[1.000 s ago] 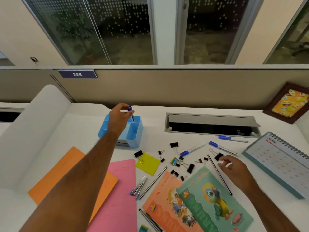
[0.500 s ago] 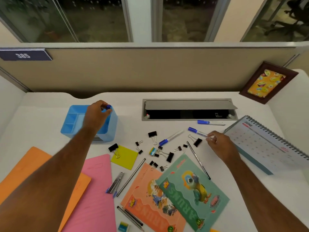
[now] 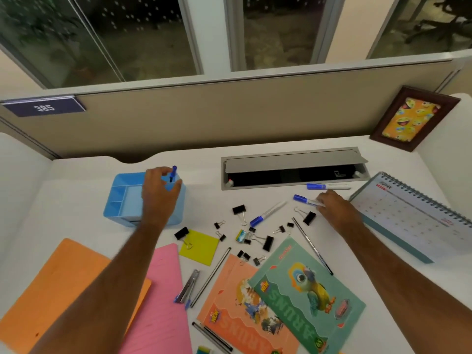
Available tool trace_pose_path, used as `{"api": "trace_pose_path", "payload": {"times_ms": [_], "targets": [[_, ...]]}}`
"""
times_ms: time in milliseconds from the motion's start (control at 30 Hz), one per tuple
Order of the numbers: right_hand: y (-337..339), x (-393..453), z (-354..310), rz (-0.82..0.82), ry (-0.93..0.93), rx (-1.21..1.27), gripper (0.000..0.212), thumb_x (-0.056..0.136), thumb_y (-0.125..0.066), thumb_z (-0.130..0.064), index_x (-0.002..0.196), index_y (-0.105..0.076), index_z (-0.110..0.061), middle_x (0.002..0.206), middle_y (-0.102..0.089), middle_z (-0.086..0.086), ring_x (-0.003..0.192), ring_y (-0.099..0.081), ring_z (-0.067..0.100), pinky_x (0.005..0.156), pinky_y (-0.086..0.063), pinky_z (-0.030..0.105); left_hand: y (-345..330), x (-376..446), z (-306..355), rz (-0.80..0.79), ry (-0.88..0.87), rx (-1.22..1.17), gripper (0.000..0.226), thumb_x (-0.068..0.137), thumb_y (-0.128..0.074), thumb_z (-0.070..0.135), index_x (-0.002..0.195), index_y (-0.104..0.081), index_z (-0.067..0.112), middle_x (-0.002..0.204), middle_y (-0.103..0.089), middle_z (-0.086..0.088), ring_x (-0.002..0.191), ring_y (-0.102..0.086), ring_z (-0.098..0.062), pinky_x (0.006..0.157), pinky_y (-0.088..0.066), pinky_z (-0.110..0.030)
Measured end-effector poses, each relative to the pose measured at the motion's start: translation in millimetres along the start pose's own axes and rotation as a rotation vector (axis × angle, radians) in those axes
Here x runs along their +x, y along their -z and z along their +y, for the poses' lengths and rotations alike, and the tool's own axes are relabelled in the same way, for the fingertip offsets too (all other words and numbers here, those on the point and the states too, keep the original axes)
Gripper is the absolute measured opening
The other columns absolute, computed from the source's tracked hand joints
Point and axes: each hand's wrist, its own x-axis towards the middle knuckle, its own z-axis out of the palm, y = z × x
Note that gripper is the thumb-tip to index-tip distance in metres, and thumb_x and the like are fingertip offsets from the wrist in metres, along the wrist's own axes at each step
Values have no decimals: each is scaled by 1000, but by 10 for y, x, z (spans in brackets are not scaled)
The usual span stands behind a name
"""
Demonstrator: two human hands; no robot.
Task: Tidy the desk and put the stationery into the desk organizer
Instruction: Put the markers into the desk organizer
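Head view. I see a white, smooth counter (image 3: 76, 200) backed by a beige fabric partition (image 3: 229, 116).

My left hand (image 3: 159, 192) is over the blue plastic organizer (image 3: 122, 200), a rounded box with rectangular compartments that sits at the counter's left rear. The fingers are spread and loosely curled, gripping nothing; a blue-capped pen (image 3: 173, 173) stands upright in the organizer's rear right compartment, just beside the fingertips. I cannot tell whether they touch it.

My right hand (image 3: 334, 208) rests palm down on the counter near the spiral-bound desk calendar (image 3: 413, 215). Its fingertips pinch the barrel of a second pen (image 3: 302, 199), white with a blue cap, which lies flat on the counter.

Two more pens of that kind lie loose: one (image 3: 328, 186) in front of the grey metal cable tray (image 3: 293, 169), one (image 3: 267, 214) nearer the centre.

Black binder clips (image 3: 267, 243) with wire handles are scattered across the centre. A square yellow sticky pad (image 3: 200, 247) lies beside them, with one clip on its corner. Two thin dark pencils (image 3: 212, 275) (image 3: 311, 245) lie diagonally.

Near the front edge lie an orange folder (image 3: 63, 282), a pink sheet (image 3: 161, 302), and two glossy notebooks, one orange (image 3: 229, 315), one green (image 3: 306, 290) overlapping it. A metal stapler (image 3: 189, 287) lies between the pink sheet and the left pencil.
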Motion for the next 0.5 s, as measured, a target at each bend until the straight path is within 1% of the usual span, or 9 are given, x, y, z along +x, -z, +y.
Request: {"api": "trace_pose_path", "payload": {"times_ms": [67,133,200,233,300,367,400,467,500], "targets": [[-34,13,32,36,-9,22,16,103,-58,-26,111,-65,-14,110,-63,8,89,-62,21,73,-43,28,-39,-172,79,7,15,-65,31,93,-77,17,118,-60,20,122,-58,-4,103,-59,-23,97,-52,-46],[-57,0,66,69,-34,86,14,102,-60,-26,107,-66,-15,104,-63,6,83,-59,18,68,-40,28,-96,-358,174,-9,10,-162,28,94,-75,15,113,-59,27,120,-61,0,99,-60,-19,92,-54,-37],[-81,-30,94,127,-41,186,13,101,-62,-24,107,-66,-14,106,-63,6,85,-57,19,73,-39,29,-166,-537,278,-45,17,-266,29,96,-73,17,108,-59,39,116,-63,5,95,-61,-10,85,-52,-25],[-89,-54,95,164,-30,244,12,100,-64,-23,107,-67,-14,106,-63,6,86,-56,19,75,-39,30,-203,-618,330,-62,35,-315,29,97,-72,18,106,-59,42,114,-65,8,92,-61,-6,81,-51,-19],[-82,-123,45,237,3,379,10,98,-66,-21,106,-68,-14,105,-65,5,88,-57,19,76,-39,30,-281,-749,427,-93,82,-395,24,97,-70,19,105,-63,40,106,-68,14,88,-62,-2,73,-49,-12],[-62,-200,-75,287,25,512,8,96,-69,-20,104,-70,-16,104,-67,3,93,-60,19,79,-40,31,-354,-874,519,-127,119,-455,18,98,-69,19,105,-67,35,99,-71,15,86,-64,0,71,-49,-11],[-48,-240,-156,297,28,573,8,96,-69,-19,104,-70,-17,104,-68,3,94,-61,19,80,-42,31,-392,-937,571,-156,141,-492,17,98,-69,18,106,-68,33,98,-72,14,89,-67,-3,72,-50,-12],[-25,-330,-338,281,39,673,9,96,-70,-20,104,-71,-20,104,-70,1,92,-65,19,77,-47,31,-476,-1046,696,-231,189,-565,15,99,-69,20,109,-69,31,102,-75,10,95,-71,-11,77,-54,-18],[-22,-387,-435,258,56,711,8,96,-69,-21,104,-71,-21,104,-70,0,91,-66,19,74,-52,33,-520,-1092,764,-265,211,-592,14,99,-70,23,111,-70,31,104,-77,8,97,-72,-11,79,-55,-21]]}}
